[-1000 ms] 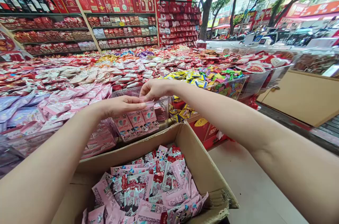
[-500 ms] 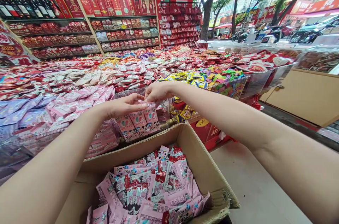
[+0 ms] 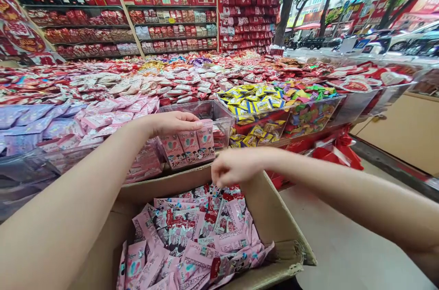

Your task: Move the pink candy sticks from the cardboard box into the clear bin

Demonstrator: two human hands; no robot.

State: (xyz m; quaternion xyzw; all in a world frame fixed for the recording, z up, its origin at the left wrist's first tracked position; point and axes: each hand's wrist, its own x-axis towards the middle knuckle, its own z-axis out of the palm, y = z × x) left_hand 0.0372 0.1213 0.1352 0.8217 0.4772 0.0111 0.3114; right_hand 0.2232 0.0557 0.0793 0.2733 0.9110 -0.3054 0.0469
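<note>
My left hand (image 3: 174,123) lies over the top edges of pink candy packets (image 3: 188,146) standing in a clear plastic bin (image 3: 221,127); its fingers are stretched out nearly flat. My right hand (image 3: 229,169), a little blurred, hangs over the far right part of an open cardboard box (image 3: 274,210). Its fingers curl down and inward, and no packet shows in them. Below it, loose pink, white and red candy packets (image 3: 206,230) with cartoon mouse prints lie jumbled in the box.
Left of the bin are heaped pink packets (image 3: 113,118) and lilac packets (image 3: 37,127). To its right stand bins of yellow packets (image 3: 257,102) and colourful sweets (image 3: 305,93). Shelves (image 3: 161,15) with red boxes and bottles rise behind. Light floor (image 3: 329,239) lies right of the box.
My right hand has come away from the left hand and the bin, moving down and right to above the box. The left hand stays at the packets. The view has shifted slightly.
</note>
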